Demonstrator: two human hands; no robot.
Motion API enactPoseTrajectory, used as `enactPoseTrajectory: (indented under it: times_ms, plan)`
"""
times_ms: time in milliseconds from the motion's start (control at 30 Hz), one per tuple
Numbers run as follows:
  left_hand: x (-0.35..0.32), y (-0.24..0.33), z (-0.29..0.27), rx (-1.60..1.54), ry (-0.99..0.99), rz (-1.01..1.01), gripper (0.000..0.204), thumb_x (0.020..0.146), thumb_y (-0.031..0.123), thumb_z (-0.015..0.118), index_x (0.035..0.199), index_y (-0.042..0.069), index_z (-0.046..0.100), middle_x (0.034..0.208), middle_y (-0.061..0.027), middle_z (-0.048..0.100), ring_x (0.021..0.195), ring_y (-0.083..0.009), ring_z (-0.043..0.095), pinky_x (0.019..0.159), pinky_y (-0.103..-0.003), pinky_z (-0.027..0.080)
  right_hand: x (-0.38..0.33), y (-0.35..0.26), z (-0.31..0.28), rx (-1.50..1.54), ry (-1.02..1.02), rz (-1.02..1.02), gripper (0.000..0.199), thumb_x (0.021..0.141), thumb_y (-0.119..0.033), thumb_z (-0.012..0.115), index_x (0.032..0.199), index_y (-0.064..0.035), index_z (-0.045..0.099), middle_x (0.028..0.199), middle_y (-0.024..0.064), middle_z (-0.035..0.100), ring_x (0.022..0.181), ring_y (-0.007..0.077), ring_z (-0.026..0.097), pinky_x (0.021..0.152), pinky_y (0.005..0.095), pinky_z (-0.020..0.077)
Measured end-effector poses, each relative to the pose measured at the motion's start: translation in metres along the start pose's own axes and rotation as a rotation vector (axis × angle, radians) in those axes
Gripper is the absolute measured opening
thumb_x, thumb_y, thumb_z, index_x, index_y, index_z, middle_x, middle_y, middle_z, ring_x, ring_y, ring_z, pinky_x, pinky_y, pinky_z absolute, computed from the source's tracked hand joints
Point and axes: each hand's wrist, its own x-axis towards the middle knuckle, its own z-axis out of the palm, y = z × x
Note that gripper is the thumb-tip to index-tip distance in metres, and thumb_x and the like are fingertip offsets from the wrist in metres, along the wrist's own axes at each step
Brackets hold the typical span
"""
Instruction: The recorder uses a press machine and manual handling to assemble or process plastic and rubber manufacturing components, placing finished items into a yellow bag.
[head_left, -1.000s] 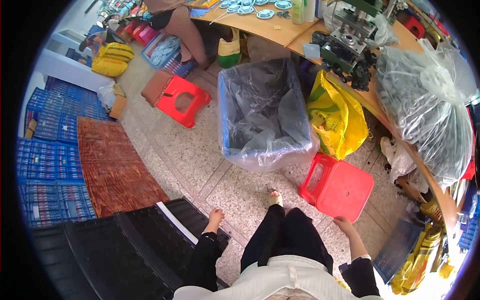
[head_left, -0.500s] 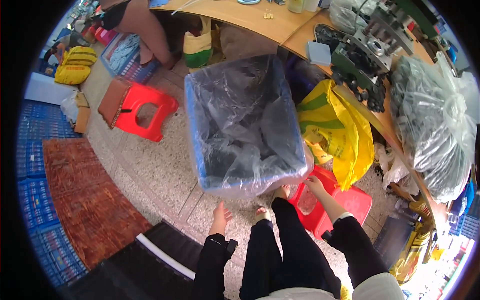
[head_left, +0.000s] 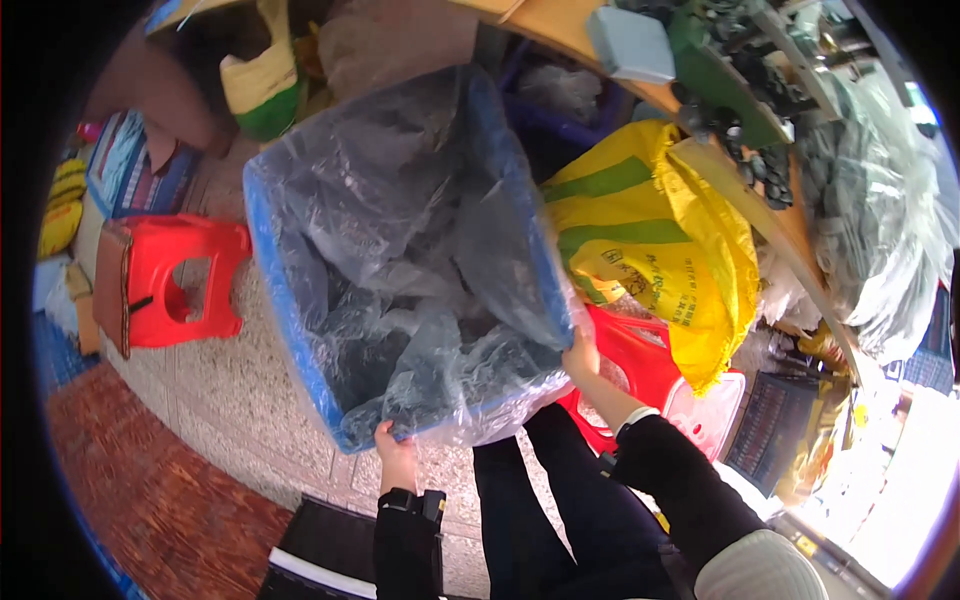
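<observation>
A large blue crate [head_left: 268, 225], lined with a crumpled clear plastic bag [head_left: 425, 350], sits in front of me. Dark contents or a dark bottom show dimly through the film. With fingers closed over the rim, my left hand [head_left: 396, 458] grips the near left corner. At the near right corner my right hand [head_left: 581, 356] is closed on the edge, bag film included. Part of each hand's fingers is hidden by the rim and film. A yellow woven sack [head_left: 650, 235] with green stripes stands beside the crate's right side.
Near my right forearm is a red stool [head_left: 640, 350], partly under the sack. Another red stool [head_left: 215, 255] with a brown board stands left of the crate. A workbench [head_left: 545, 25] with a machine [head_left: 735, 75] and a full clear bag [head_left: 870, 230] curves along the right.
Both hands have moved forward onto the crate's near corners and closed there; the left was open in the air before. The crate looks closer and turned, and my view has shifted.
</observation>
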Motion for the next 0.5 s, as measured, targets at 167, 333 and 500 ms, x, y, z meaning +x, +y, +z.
enactPoseTrajectory:
  times_ms: [167, 333, 500]
  plan:
    - [0.020, 0.075, -0.052, -0.010, -0.114, 0.064, 0.026, 0.070, 0.018, 0.054, 0.093, 0.006, 0.053, 0.096, -0.0072, 0.057, 0.090, -0.0243, 0.053, 0.079, -0.040, 0.043, -0.049, -0.025, 0.048, 0.191, -0.236, 0.026, 0.049, 0.072, -0.011, 0.049, 0.119, -0.0086, 0.036, 0.107, 0.0253, 0.049, 0.100, 0.0444, 0.048, 0.083, 0.0482, 0.0413]
    - [-0.071, 0.060, 0.012, 0.510, 0.036, -0.055, 0.052, 0.072, 0.039, 0.059, 0.113, 0.009, 0.047, 0.110, -0.0048, 0.053, 0.107, -0.0215, 0.043, 0.093, -0.039, 0.026, -0.065, 0.031, 0.008, 0.398, -0.142, 0.014, 0.073, 0.067, -0.032, 0.066, 0.126, -0.0035, 0.033, 0.104, 0.0212, 0.056, 0.095, 0.0334, 0.055, 0.081, 0.0387, 0.0437]
    - [-0.156, 0.012, 0.092, 1.018, 0.057, 0.598, 0.065, 0.068, 0.032, 0.063, 0.116, -0.007, 0.041, 0.121, -0.0214, 0.041, 0.113, -0.0285, 0.037, 0.096, -0.044, 0.024, -0.090, 0.040, -0.146, 0.754, 0.421, -0.013, 0.015, 0.076, -0.014, 0.057, 0.085, -0.0020, 0.059, 0.074, 0.0118, 0.059, 0.070, 0.0198, 0.056, 0.061, 0.0309, 0.0443]
